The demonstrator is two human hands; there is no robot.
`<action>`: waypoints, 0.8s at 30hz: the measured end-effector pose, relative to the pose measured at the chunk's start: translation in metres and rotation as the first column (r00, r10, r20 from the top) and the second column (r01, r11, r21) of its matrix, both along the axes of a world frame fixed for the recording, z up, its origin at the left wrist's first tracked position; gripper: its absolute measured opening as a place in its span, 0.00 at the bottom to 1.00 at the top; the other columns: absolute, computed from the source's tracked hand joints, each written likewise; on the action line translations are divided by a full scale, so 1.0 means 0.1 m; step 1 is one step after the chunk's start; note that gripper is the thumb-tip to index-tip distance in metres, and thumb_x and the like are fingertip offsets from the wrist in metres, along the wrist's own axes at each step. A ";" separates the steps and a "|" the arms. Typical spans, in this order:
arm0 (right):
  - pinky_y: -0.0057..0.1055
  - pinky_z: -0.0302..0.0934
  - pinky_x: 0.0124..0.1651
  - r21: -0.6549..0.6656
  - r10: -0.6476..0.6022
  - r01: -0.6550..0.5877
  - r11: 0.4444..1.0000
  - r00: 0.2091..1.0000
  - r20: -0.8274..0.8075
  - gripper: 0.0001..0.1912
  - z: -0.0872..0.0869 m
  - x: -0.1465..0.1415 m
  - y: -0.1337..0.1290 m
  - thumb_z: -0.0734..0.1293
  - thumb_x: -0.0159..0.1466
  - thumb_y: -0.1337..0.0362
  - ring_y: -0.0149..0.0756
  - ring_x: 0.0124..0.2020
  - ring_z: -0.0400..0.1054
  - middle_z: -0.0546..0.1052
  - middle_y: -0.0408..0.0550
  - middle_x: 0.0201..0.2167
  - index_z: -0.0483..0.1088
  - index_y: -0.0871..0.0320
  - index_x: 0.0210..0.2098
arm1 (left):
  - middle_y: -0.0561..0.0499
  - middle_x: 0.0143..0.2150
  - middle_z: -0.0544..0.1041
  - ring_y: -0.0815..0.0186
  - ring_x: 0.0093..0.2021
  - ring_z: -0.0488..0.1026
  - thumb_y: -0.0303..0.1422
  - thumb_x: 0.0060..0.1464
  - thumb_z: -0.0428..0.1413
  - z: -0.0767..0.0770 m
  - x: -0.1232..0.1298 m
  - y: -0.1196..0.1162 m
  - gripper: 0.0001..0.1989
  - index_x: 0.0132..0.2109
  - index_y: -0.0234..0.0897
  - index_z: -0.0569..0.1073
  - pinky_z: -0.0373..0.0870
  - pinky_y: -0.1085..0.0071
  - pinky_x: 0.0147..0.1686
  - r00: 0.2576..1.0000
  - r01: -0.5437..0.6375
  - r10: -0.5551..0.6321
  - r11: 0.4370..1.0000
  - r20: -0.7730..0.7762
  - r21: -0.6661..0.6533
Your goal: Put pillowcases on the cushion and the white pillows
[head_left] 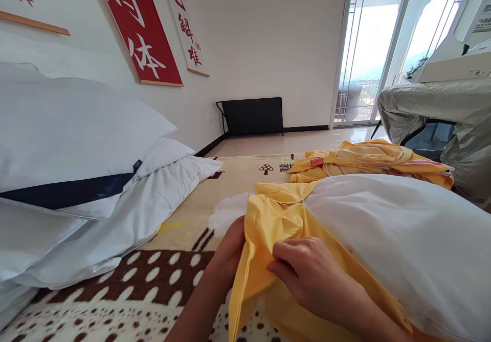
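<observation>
A yellow cloth cover (268,219) lies partly around a white pillow (402,234) at the right. My left hand (232,244) is at the cover's left side, its fingers hidden behind the fabric. With fingers curled into a pinch, my right hand (307,270) grips the yellow cloth near its middle, just left of the pillow. A loose strip of the cover hangs down between my two forearms.
White pillows (76,132) with a dark blue band are stacked at the left on a patterned brown and beige blanket (230,178). More yellow fabric (364,157) is bunched behind the white pillow. A silver-covered table (437,96) stands at the right, a black folded frame (253,116) by the wall.
</observation>
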State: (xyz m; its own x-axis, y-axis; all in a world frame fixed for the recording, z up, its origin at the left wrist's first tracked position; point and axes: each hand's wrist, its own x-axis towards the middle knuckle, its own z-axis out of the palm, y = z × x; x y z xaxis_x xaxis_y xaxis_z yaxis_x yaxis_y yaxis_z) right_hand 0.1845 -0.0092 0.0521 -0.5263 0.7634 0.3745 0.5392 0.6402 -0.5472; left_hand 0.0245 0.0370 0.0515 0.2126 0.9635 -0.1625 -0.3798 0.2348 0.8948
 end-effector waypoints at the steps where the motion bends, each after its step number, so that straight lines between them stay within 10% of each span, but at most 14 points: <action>1: 0.27 0.44 0.28 -0.037 0.002 -0.005 0.999 0.997 -0.072 0.17 0.04 0.03 -0.01 0.61 0.65 0.64 0.27 0.23 0.53 0.62 0.38 0.19 0.53 0.58 0.22 | 0.45 0.32 0.79 0.55 0.36 0.77 0.33 0.46 0.62 -0.01 -0.02 0.00 0.15 0.43 0.33 0.76 0.74 0.64 0.35 1.000 0.019 -0.019 1.000 -0.005 -0.004; 8: 0.25 0.49 0.26 -0.163 -0.085 0.003 0.987 0.864 -0.496 0.12 0.11 0.08 0.06 0.61 0.64 0.62 0.26 0.23 0.54 0.63 0.39 0.20 0.64 0.58 0.24 | 0.45 0.32 0.80 0.56 0.34 0.77 0.27 0.36 0.65 -0.05 -0.11 0.00 0.17 0.39 0.33 0.78 0.71 0.68 0.32 0.980 0.182 -0.180 0.983 -0.081 0.008; 14: 0.25 0.54 0.29 -0.282 0.128 -0.231 0.931 0.932 -0.339 0.19 0.15 0.16 0.09 0.58 0.67 0.59 0.27 0.23 0.60 0.68 0.41 0.19 0.66 0.58 0.22 | 0.47 0.30 0.79 0.56 0.35 0.77 0.28 0.37 0.65 -0.01 -0.04 -0.09 0.15 0.38 0.36 0.79 0.70 0.70 0.30 0.996 0.084 -0.084 0.996 -0.034 0.019; 18: 0.26 0.53 0.28 -0.196 -0.210 0.143 0.970 0.898 -0.386 0.11 0.09 0.14 0.21 0.62 0.63 0.61 0.28 0.24 0.60 0.70 0.41 0.22 0.68 0.58 0.27 | 0.47 0.28 0.79 0.58 0.33 0.76 0.27 0.36 0.65 -0.02 0.01 -0.09 0.14 0.36 0.34 0.79 0.71 0.68 0.31 0.994 0.106 -0.106 0.994 -0.020 -0.013; 24: 0.27 0.56 0.36 -0.127 -0.076 0.041 0.991 0.955 -0.288 0.05 0.01 0.05 0.26 0.65 0.62 0.62 0.30 0.32 0.63 0.72 0.43 0.31 0.69 0.57 0.33 | 0.48 0.27 0.78 0.62 0.28 0.74 0.28 0.37 0.64 -0.06 0.05 -0.10 0.13 0.36 0.33 0.79 0.66 0.73 0.25 0.995 0.077 -0.075 0.996 -0.067 0.036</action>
